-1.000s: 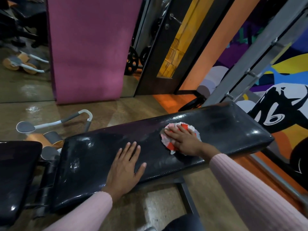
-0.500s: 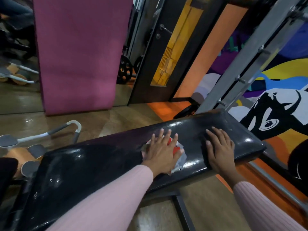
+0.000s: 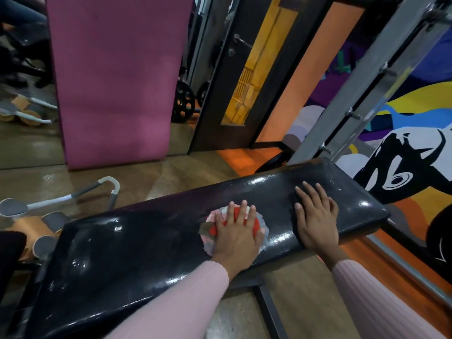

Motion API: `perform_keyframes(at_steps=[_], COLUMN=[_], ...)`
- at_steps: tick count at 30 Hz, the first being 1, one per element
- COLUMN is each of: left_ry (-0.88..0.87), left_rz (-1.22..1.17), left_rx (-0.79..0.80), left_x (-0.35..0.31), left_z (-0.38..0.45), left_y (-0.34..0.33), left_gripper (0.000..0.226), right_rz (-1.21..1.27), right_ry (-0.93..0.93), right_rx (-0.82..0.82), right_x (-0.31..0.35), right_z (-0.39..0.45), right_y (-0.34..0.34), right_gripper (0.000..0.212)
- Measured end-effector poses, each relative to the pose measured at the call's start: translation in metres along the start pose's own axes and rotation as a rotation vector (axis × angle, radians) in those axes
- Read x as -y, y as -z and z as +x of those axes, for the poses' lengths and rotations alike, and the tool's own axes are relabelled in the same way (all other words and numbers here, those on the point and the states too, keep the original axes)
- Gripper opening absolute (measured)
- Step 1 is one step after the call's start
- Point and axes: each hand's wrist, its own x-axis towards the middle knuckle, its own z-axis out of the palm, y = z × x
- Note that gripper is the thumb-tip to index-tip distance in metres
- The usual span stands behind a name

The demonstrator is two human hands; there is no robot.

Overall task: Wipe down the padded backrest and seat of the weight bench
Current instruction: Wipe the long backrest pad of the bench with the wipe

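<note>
Both palms flat on glossy black backrest (image 3: pixel 151 243): left hand (image 3: pixel 238 237) pressing red-white cloth (image 3: pixel 215 220), right hand (image 3: pixel 315 217) open, empty, near pad's far end. No readable writing.

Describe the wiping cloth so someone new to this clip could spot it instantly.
Find the long black padded bench running across the frame. Midway along it, the left hand presses flat on the cloth. It is the only red-and-white thing on the glossy black pad.
</note>
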Motion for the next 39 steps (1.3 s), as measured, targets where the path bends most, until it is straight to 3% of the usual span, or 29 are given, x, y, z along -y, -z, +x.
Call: perform_keyframes(at_steps=[4,8,15,18,24,29,32,39], left_ry=[0.006,-0.076,0.022,0.076,-0.005,0.089,0.166,-0.006], left_rz=[-0.101,-0.012,-0.032,-0.006,-0.060,-0.077,-0.042,-0.058], left_rx=[-0.076,-0.103,-0.013,-0.118,-0.117,-0.001,-0.106,-0.124], left_x=[0.013,0.015,0.016,0.031,-0.009,0.021,0.034,-0.014], left_z=[-0.001,-0.031,0.010,-0.011,-0.030,0.007,-0.012,-0.021], left_y=[0.001,-0.021,-0.002,-0.005,-0.019,-0.009,-0.014,-0.022], left_gripper=[0.067,0.060,0.074,0.065,0.058,0.071,0.061,0.049], right_rz=[0.002,-0.002,-0.017,-0.030,-0.056,-0.071,-0.083,-0.084], right_ry=[-0.006,-0.029,0.032,0.097,0.127,0.143,0.134,0.116], right_rx=[0.001,-0.003,0.109,0.171,0.199,0.214,0.212,0.212], right_x=[-0.002,-0.002,-0.005,-0.008,-0.008,-0.006,-0.005,-0.004], right_z=[0.000,0.001,0.000,-0.003,-0.003,-0.003,-0.002,-0.003], right_y=[0.000,-0.003,-0.001,0.001,0.001,0.003,0.002,0.004], right_gripper=[0.050,0.049,0.055,0.059,0.059,0.060,0.058,0.059])
